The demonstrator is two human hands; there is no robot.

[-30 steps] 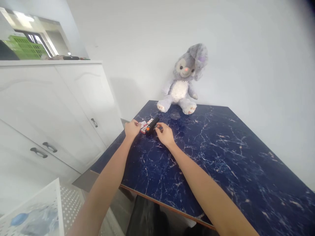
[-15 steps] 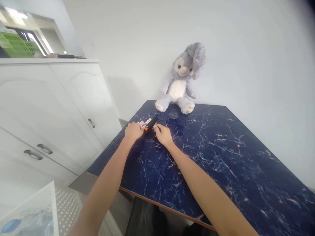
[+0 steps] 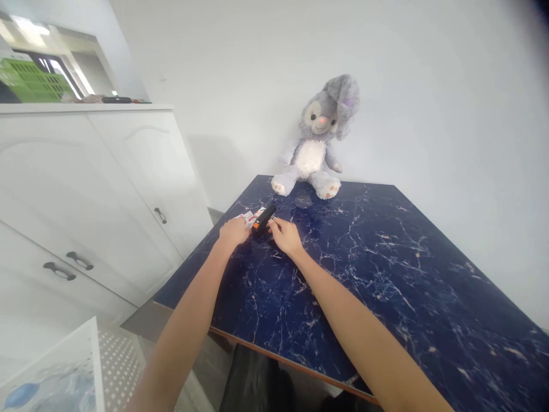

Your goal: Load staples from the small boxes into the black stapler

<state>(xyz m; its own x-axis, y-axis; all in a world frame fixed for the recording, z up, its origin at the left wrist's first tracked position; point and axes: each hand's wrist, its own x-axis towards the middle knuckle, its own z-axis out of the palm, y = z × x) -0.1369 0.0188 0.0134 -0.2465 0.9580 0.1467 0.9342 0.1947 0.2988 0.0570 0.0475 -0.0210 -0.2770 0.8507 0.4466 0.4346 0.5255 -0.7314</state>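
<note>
On the dark blue marbled table [image 3: 343,252], a long black object with an orange end [image 3: 263,218] lies slantwise between my two hands; its exact kind is too small to tell. My left hand [image 3: 234,231] is closed at its left side, over a small white-and-red packet [image 3: 249,217] that sticks out past the fingers. On the other side, my right hand [image 3: 285,234] pinches at the black object's right edge, where something small and shiny shows by the fingertips. Both hands rest low, close to the tabletop.
A grey plush toy [image 3: 315,137] sits against the wall at the table's far edge. White cupboards [image 3: 107,189] stand to the left, with a green basket [image 3: 32,80] on top. At lower left is a white perforated bin [image 3: 118,366] with plastic bottles.
My left hand has shifted very slightly, and a little more of the white packet shows above its fingers. The right hand and the black object stay nearly in place.
</note>
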